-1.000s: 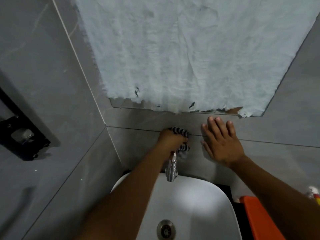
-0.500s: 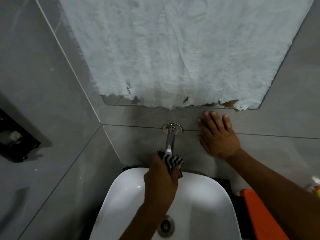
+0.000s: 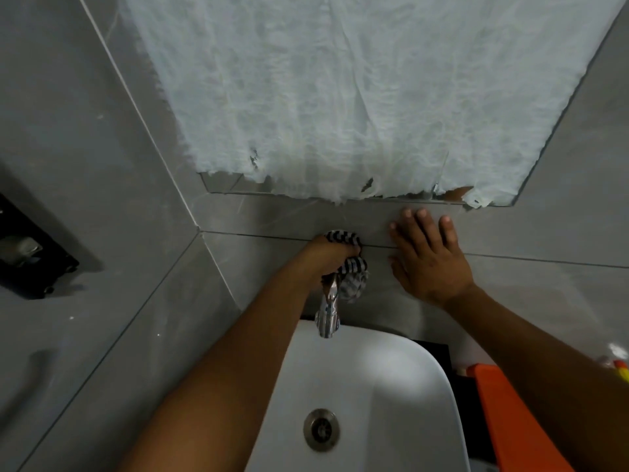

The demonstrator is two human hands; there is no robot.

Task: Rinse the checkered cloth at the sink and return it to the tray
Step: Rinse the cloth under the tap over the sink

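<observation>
Back at faucet base [image 3: 335,284], left hand [image 3: 328,257] with checkered cloth [image 3: 352,270].

basin [image 3: 391,386] open | faucet [image 3: 327,318] over rear rim | orange tray [image 3: 517,420] right

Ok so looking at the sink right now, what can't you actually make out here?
Head view only:
- Tap: its base is hidden by the left hand and checkered cloth.
- Running water: none discernible; too blurred to tell.
- Orange tray: cut off by the right arm and frame edge.
- Mirror: covered by white paper.
</observation>
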